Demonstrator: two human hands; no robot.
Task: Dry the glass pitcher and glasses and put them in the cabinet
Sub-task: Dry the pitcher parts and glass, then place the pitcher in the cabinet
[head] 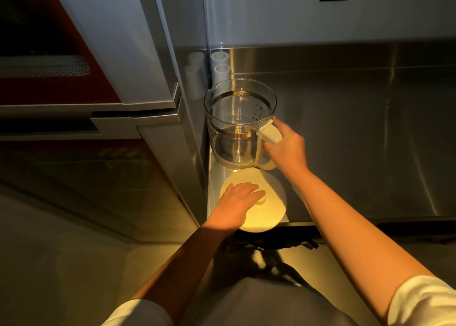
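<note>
Steel counter (pixel 345 133) bears glass pitcher (pixel 234 130) between white tubes (pixel 221 65) and paper roll (pixel 274 200).

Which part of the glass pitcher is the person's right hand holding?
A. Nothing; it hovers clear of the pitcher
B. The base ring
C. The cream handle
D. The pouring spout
C: the right hand curls round the cream handle on the side of the glass pitcher, which stands upright on the steel counter, while the left hand rests on the round cream lid nearer the edge.
</note>
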